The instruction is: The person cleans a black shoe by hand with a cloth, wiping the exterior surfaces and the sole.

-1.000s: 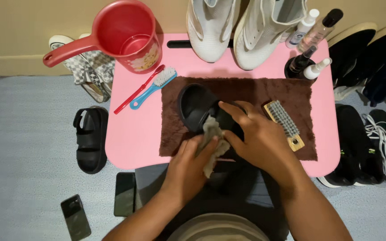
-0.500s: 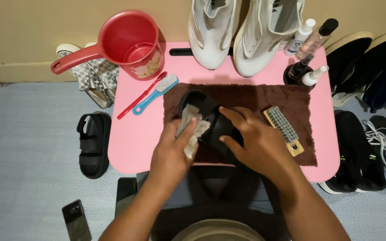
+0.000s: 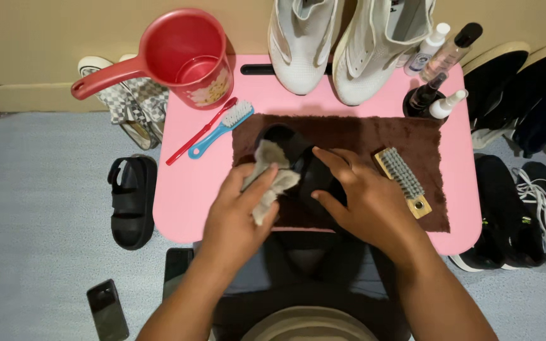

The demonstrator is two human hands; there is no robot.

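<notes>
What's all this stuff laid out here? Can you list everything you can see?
black sandal: 1, black, on the towel, under both hands
rag: 1, grey, pressed on that sandal
towel: 1, brown, on the table
table: 1, pink, centre
wooden brush: 1, tan, towel's right side
toothbrushes: 2, red and blue, left of towel
dipper: 1, red, table's far left corner
white sneakers: 2, table's far edge
bottles: 4, clear, white and dark, far right corner
second sandal: 1, black, floor left
phones: 2, dark, floor
dark shoes: several, floor right
left hand: holds rag
right hand: steadies sandal
</notes>
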